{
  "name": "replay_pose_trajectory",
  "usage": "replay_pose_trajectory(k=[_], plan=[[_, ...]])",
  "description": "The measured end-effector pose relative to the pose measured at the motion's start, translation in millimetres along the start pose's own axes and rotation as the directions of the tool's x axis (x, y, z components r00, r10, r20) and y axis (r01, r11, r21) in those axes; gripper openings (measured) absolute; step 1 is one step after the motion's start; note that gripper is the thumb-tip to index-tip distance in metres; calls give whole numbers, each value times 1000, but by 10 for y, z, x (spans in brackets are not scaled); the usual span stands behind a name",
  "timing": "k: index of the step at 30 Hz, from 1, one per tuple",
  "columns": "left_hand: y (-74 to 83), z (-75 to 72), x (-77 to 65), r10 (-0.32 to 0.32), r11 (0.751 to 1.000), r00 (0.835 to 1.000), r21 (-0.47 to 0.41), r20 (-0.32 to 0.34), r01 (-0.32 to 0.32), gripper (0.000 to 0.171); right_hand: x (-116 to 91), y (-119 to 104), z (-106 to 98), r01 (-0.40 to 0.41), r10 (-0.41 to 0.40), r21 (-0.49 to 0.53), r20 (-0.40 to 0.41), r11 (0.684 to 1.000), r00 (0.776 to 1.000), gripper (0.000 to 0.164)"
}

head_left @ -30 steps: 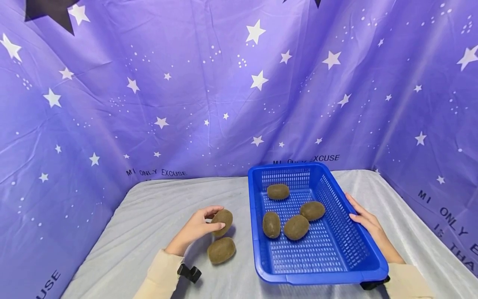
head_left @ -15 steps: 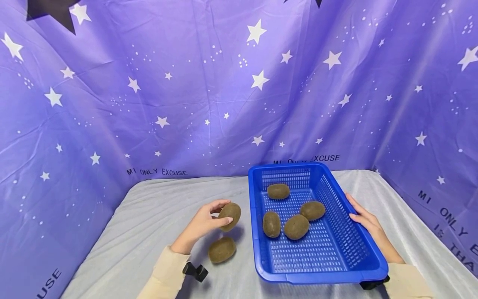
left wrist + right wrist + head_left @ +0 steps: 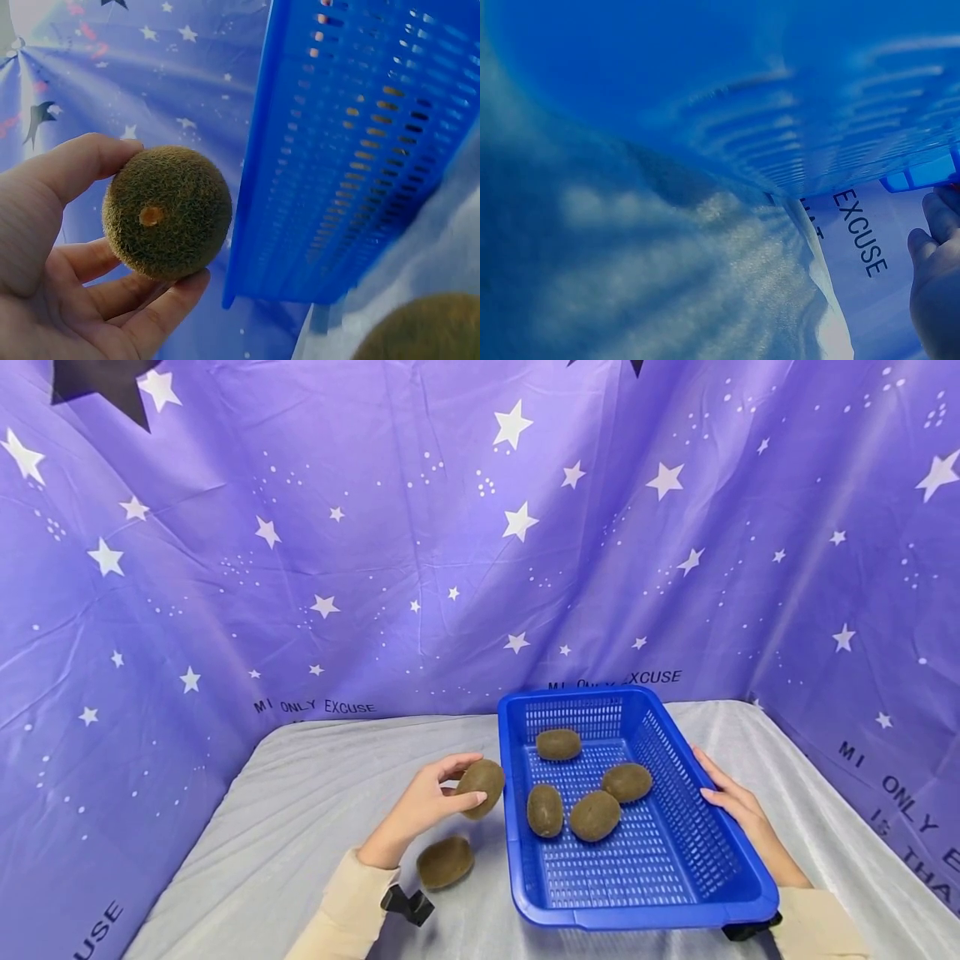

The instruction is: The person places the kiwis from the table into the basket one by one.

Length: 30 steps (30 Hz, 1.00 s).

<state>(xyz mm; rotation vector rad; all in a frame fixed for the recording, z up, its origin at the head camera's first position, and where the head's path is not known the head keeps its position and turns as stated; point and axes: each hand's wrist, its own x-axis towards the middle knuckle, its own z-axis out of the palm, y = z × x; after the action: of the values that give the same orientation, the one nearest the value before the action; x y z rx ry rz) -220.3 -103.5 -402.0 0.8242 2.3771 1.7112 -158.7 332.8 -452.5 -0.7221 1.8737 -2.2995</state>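
In the head view my left hand grips a brown fuzzy kiwifruit between thumb and fingers. It holds the fruit just outside the left rim of a blue plastic basket. The left wrist view shows the stem end of this kiwifruit facing the camera, beside the slotted basket wall. A second kiwifruit lies on the cloth below the left hand. Several kiwifruits lie inside the basket. My right hand rests against the basket's right side, fingers mostly straight along the rim.
A pale grey cloth covers the table. Purple curtains with white stars stand behind it and at both sides. A black wrist mount sits on the left sleeve, close to the loose kiwifruit.
My left hand has lifted the kiwifruit off the cloth and carried it to the right, up to the basket's left rim. The right hand and basket have stayed in place.
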Motion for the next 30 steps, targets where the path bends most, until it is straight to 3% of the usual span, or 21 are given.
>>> replay_pose_trajectory(k=[7,15,19,20,27,30], plan=[[99,130,78,26,999,999,-39,34,-24,53,4,-4,-9,-7,7,0,16,1000,1000,55],[526,270,69,42,999,996,-21,73,-41,50,9,7,-5,-2,2,-19,5,1000,1000,55],[599,339,81,59,998,995,17,86,-60,50,6,2,-1,-7,7,-29,-4,1000,1000,54],[606,357,84,65,997,994,23,91,-68,49,5,1,-1,-14,13,-36,-9,999,1000,54],[263,492,207,83,994,989,59,125,-91,52,-4,3,5,-10,10,-30,-10,1000,1000,54],[253,527,219,94,993,984,62,149,-105,52,-7,9,6,-11,11,-33,-11,999,1000,54]])
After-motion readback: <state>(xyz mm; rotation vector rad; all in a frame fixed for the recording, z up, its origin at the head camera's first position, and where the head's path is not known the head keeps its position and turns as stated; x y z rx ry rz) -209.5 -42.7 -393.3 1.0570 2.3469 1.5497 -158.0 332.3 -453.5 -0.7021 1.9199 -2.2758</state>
